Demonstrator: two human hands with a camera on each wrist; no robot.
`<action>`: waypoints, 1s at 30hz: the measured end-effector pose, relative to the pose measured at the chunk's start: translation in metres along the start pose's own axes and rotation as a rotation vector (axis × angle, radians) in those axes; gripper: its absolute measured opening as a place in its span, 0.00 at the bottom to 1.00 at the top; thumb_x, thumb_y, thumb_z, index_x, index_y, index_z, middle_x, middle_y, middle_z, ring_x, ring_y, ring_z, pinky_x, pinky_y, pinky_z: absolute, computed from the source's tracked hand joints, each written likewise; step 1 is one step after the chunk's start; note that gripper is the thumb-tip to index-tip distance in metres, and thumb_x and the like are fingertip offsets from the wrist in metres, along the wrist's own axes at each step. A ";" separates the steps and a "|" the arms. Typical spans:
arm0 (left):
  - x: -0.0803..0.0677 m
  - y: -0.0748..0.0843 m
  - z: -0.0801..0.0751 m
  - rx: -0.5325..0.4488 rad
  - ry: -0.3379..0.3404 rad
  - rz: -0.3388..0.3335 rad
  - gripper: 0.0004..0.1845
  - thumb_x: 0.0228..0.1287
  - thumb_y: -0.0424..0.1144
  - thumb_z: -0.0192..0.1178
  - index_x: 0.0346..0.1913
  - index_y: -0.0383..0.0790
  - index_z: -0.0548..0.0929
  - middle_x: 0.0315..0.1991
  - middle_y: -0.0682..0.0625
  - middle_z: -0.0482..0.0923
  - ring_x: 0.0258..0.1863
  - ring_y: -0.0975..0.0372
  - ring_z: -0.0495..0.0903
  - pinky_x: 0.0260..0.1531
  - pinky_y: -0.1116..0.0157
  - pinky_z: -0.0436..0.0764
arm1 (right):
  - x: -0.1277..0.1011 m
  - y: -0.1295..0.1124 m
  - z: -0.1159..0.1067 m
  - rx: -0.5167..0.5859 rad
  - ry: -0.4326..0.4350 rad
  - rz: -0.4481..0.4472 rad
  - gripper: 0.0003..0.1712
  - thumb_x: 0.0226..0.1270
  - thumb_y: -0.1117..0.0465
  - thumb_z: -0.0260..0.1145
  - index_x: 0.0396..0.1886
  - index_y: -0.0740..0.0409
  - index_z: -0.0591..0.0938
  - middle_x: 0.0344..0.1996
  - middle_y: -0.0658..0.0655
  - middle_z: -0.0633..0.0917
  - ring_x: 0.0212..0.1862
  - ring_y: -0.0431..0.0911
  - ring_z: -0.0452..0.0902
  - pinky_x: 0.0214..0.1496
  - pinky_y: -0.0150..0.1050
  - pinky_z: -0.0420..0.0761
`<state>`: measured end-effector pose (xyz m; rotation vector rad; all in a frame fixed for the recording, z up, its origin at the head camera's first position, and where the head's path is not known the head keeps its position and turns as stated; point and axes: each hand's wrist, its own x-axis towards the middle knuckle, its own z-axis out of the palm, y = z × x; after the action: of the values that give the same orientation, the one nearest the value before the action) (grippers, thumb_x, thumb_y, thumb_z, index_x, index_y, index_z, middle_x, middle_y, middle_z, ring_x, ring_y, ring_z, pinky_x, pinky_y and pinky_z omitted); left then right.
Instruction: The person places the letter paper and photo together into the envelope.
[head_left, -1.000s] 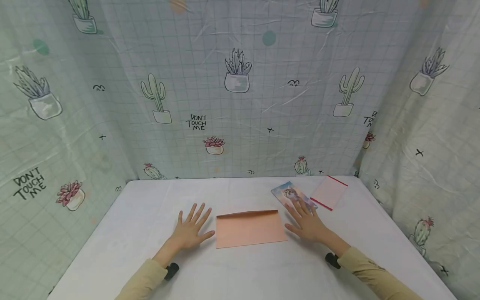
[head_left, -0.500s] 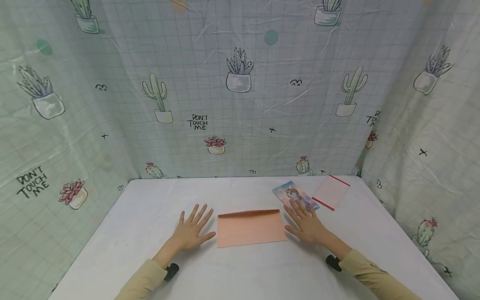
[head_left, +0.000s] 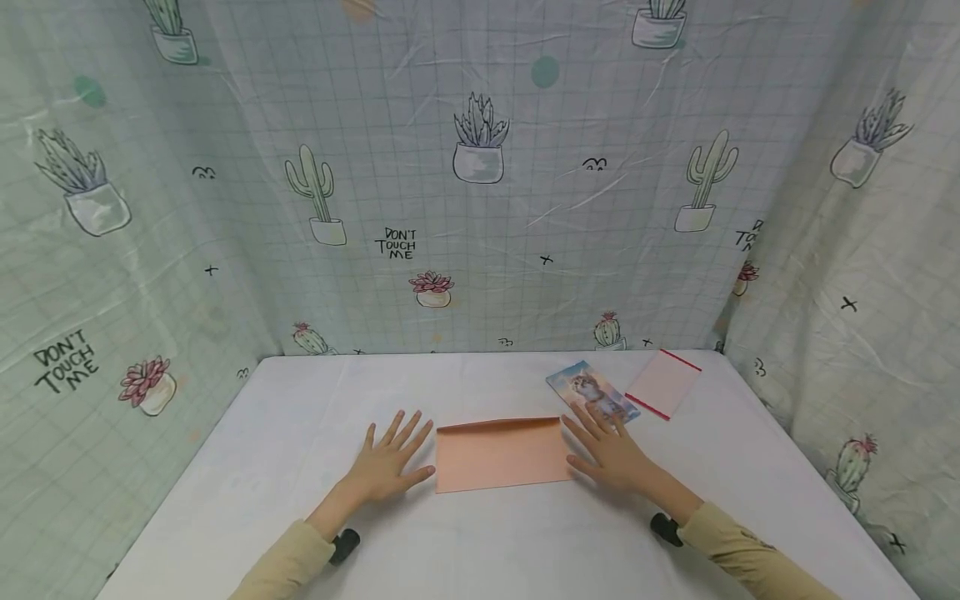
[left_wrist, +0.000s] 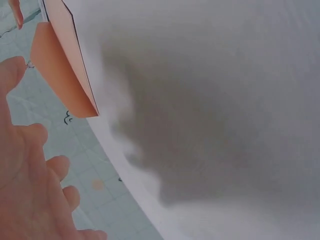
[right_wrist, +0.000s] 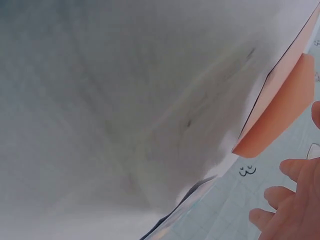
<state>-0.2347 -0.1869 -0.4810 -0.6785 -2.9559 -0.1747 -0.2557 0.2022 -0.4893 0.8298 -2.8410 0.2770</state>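
Observation:
A salmon-pink envelope lies flat in the middle of the white table. My left hand lies flat on the table just left of it, fingers spread and straight. My right hand lies flat just right of the envelope, its thumb near the envelope's edge and its fingertips reaching a cat picture card. Neither hand holds anything. The left wrist view shows the envelope edge-on beside my left hand. The right wrist view shows the envelope and my right hand.
A pale pink sheet with red-edged ends lies at the back right of the table beside the card. Cactus-print curtains close in the table at the back and on both sides.
Both hands have slid slightly inward toward the envelope. The envelope, card and pink sheet lie where they were.

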 end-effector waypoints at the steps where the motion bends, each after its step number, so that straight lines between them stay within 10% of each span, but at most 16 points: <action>1: -0.001 0.001 0.000 0.002 0.013 0.010 0.38 0.59 0.65 0.43 0.69 0.51 0.52 0.71 0.49 0.47 0.70 0.48 0.45 0.58 0.36 0.48 | 0.000 -0.001 0.000 -0.007 0.000 -0.004 0.37 0.62 0.42 0.54 0.67 0.52 0.58 0.69 0.60 0.55 0.69 0.60 0.47 0.63 0.66 0.47; 18: 0.002 0.024 -0.006 0.014 0.015 0.153 0.34 0.62 0.56 0.49 0.68 0.49 0.55 0.69 0.47 0.52 0.69 0.48 0.49 0.59 0.37 0.50 | 0.001 -0.018 -0.002 -0.096 0.102 -0.129 0.38 0.57 0.46 0.60 0.65 0.57 0.63 0.66 0.61 0.60 0.71 0.50 0.43 0.60 0.65 0.55; 30: 0.004 0.031 -0.004 0.076 -0.015 0.286 0.35 0.60 0.54 0.52 0.68 0.47 0.56 0.69 0.45 0.53 0.68 0.47 0.52 0.58 0.38 0.55 | 0.003 -0.026 -0.001 -0.220 0.137 -0.244 0.36 0.53 0.47 0.64 0.61 0.57 0.69 0.63 0.61 0.66 0.64 0.58 0.60 0.58 0.60 0.61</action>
<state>-0.2239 -0.1578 -0.4742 -1.0811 -2.8200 -0.0332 -0.2438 0.1796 -0.4841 1.0509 -2.5518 -0.0109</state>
